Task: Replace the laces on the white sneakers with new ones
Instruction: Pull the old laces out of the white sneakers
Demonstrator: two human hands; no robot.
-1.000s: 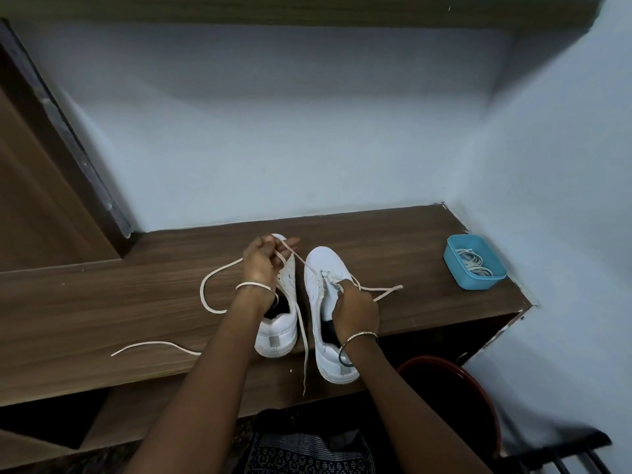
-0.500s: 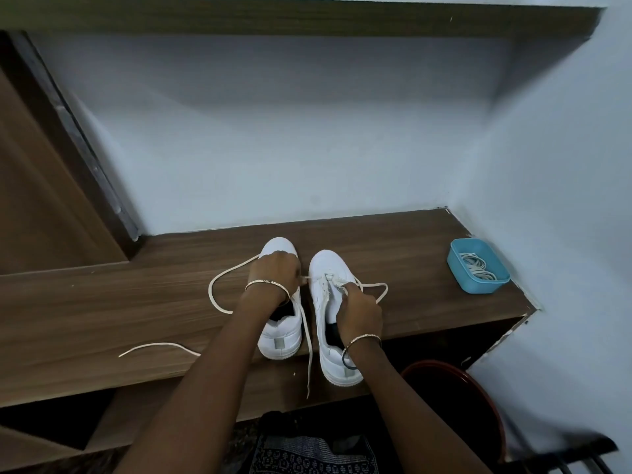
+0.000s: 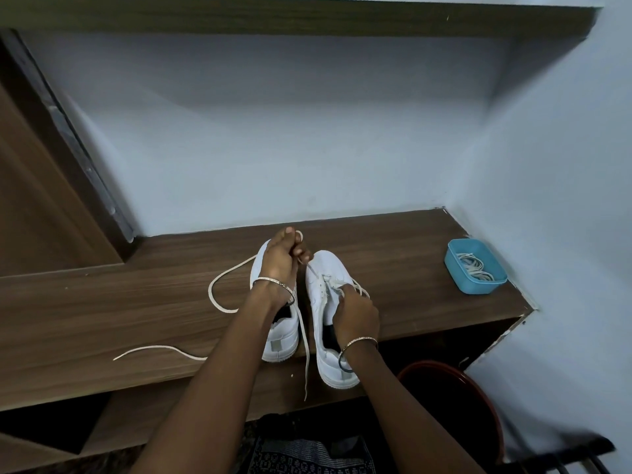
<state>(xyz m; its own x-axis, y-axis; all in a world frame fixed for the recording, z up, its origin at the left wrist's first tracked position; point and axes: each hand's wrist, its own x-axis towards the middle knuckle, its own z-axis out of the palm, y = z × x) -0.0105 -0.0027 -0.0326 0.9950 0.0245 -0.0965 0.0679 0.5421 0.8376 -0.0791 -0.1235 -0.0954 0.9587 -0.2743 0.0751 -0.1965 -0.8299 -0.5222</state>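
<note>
Two white sneakers stand side by side on the wooden counter (image 3: 393, 254), toes toward the wall. My left hand (image 3: 282, 260) hovers over the left sneaker (image 3: 284, 340) and pinches a white lace (image 3: 222, 289) near its toe. That lace loops out to the left across the wood and one end hangs over the front edge. My right hand (image 3: 355, 314) rests on the right sneaker (image 3: 328, 268) and pinches the lace at its lower eyelets. A blue tub (image 3: 473, 266) at the right holds more white laces.
A white wall closes the back and right side, with a wooden shelf overhead. A wooden panel rises at the left. Below the counter's right end stands a dark red bucket (image 3: 455, 398), with a black rack (image 3: 564, 456) beside it.
My left hand has lifted from the left sneaker's tongue toward the toe, drawing the lace up. My right hand stays on the right sneaker's eyelets.
</note>
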